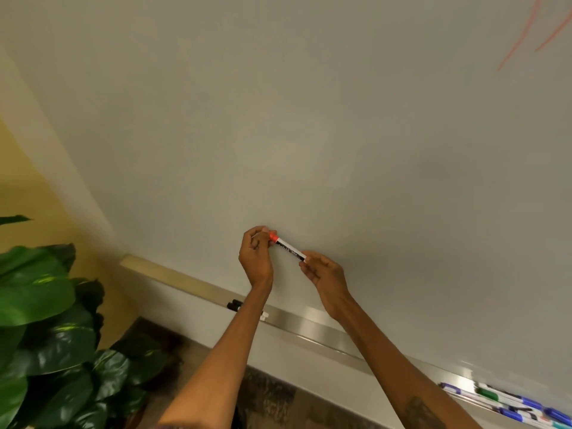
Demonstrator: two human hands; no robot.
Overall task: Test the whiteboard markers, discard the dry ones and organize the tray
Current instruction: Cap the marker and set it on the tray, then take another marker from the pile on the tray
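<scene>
Just in front of the whiteboard (309, 119), above the tray (309, 323), I hold one marker (288, 247) slanted in the air. My left hand (257, 255) pinches its orange cap (273, 235) with curled fingers, and my right hand (325, 274) pinches the tail end. Both hands are clamped on the same marker, one at each end, and it touches neither whiteboard nor tray. The cap looks seated; whether this is uncapping or recapping I cannot tell.

Thin orange strokes (523, 35) at the top right of the whiteboard suggest to me that some testing is done. On the tray, black markers (234, 305) lie at the left, partly behind my left forearm. The coloured markers (510, 400) lie loose at the far right, well apart from them. I judge the task to be early or midway: most markers look untested, no dry one is visibly set aside, and the tray is not sorted. At the far left stands a plant (46, 305).
</scene>
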